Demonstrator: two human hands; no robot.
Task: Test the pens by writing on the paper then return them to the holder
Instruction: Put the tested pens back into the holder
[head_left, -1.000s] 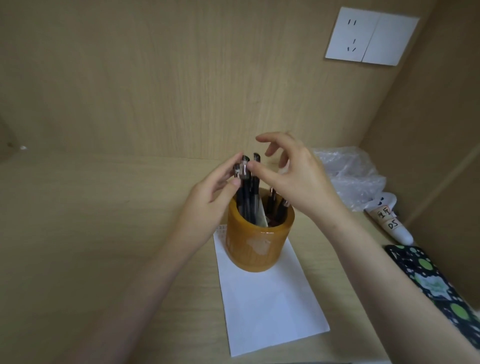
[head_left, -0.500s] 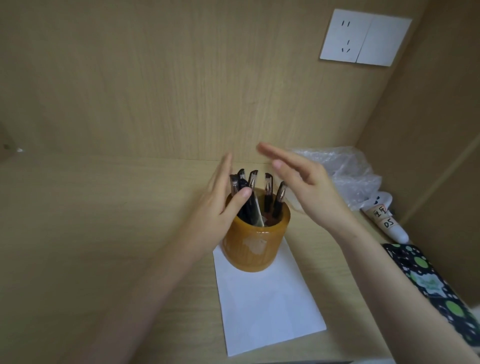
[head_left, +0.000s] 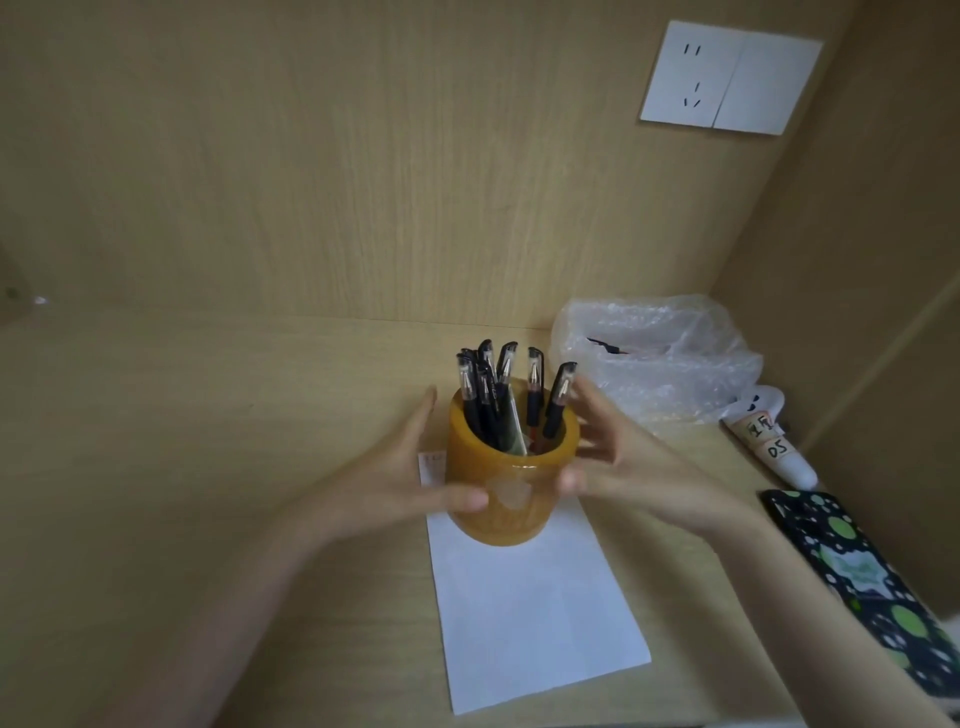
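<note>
Holder (head_left: 511, 488), amber, pens (head_left: 498, 395) upright, between both grips. Left hand (head_left: 400, 483) and right hand (head_left: 618, 462): fingers apart, cupping its sides. Advise lifting level, clear of paper (head_left: 530, 613) beneath.

I see black-capped pens (head_left: 511, 395) in an amber-yellow holder (head_left: 511, 499), white paper (head_left: 535, 613), and a black case with green and white dots (head_left: 862, 577).

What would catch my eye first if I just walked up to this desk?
Probably the amber pen holder full of black pens, standing on the far end of a white paper mid-desk. The left hand and right hand cup its sides.
</note>
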